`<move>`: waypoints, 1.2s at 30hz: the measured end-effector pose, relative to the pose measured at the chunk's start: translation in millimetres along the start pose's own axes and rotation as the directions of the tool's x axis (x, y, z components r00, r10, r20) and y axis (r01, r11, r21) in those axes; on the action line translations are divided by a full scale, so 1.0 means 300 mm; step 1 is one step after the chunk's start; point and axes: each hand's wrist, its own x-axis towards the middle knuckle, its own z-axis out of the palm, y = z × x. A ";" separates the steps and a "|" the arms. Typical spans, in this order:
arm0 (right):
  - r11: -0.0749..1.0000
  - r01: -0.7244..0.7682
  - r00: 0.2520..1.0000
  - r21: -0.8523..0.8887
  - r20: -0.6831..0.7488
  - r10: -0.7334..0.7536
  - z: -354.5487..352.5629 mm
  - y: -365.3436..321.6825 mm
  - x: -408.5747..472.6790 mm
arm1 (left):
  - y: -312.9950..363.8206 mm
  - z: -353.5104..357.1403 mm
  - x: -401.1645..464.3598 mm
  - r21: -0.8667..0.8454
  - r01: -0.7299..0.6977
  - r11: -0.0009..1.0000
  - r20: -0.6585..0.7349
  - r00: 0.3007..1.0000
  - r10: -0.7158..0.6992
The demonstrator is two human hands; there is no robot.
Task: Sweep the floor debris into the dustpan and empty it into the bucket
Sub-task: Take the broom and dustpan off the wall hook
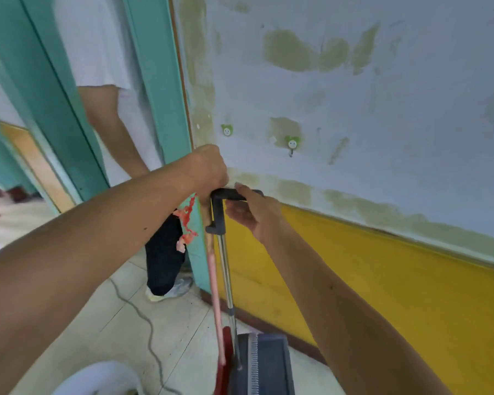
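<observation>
My left hand is closed around the top of a pink broom handle, whose red head rests on the floor. Beside it stands a grey dustpan with a comb edge, on a metal pole topped by a dark bent grip. My right hand is curled on that grip, thumb over it. Both tools stand upright against the wall. A white bucket rim shows at the bottom left. No debris is visible.
Another person in a white shirt and dark trousers stands in the teal doorway to the left. A grey cable runs across the tiled floor. The yellow and pale wall with two hooks is close ahead.
</observation>
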 end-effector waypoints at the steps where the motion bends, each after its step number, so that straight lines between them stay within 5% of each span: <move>1: 0.999 0.024 0.996 0.024 -0.085 -0.022 0.023 0.040 -0.002 | 0.009 0.003 -0.030 -0.020 0.009 1.000 0.024 1.000 -0.009; 4: 0.998 -0.020 0.969 0.062 -0.243 0.035 0.128 0.114 -0.011 | 0.063 0.016 -0.101 -0.070 0.037 0.997 0.078 0.996 -0.031; 8: 0.952 -0.101 0.965 0.290 -0.204 0.165 0.192 0.149 -0.014 | 0.158 0.115 -0.170 -0.283 0.133 0.950 0.099 0.989 -0.109; 9: 0.958 -0.087 0.959 0.273 -0.237 0.154 0.179 0.145 -0.009 | 0.173 0.161 -0.198 -0.379 0.194 0.905 0.151 0.978 -0.147; 14: 0.997 -0.054 0.908 0.047 -0.414 0.068 0.069 0.082 0.054 | 0.200 0.387 -0.442 -0.251 0.199 0.947 0.299 0.947 -0.120; 17: 0.992 -0.036 0.973 -0.124 -0.233 0.006 0.151 0.125 0.050 | 0.231 0.434 -0.474 -0.269 0.262 0.927 0.331 0.929 -0.167; 23: 0.927 -0.200 0.956 -0.318 0.142 0.255 0.209 0.236 -0.019 | 0.396 0.369 -0.432 -0.341 0.303 0.890 0.370 0.913 -0.170; 28: 0.700 -0.113 0.790 -0.706 0.363 0.493 0.095 0.261 -0.085 | 0.591 0.335 -0.489 -0.505 0.574 0.645 0.563 0.785 -0.257; 31: 0.577 -0.028 0.688 -0.816 0.403 0.603 0.063 0.310 -0.165 | 0.703 0.297 -0.590 -0.485 0.564 0.668 0.594 0.773 -0.222; 34: 0.520 0.033 0.602 -0.854 0.433 0.672 0.075 0.354 -0.250 | 0.811 0.258 -0.692 -0.475 0.677 0.562 0.733 0.658 -0.174; 36: 0.474 0.059 0.530 -0.878 0.430 0.731 0.096 0.391 -0.321 | 0.897 0.238 -0.780 -0.426 0.766 0.481 0.864 0.503 -0.036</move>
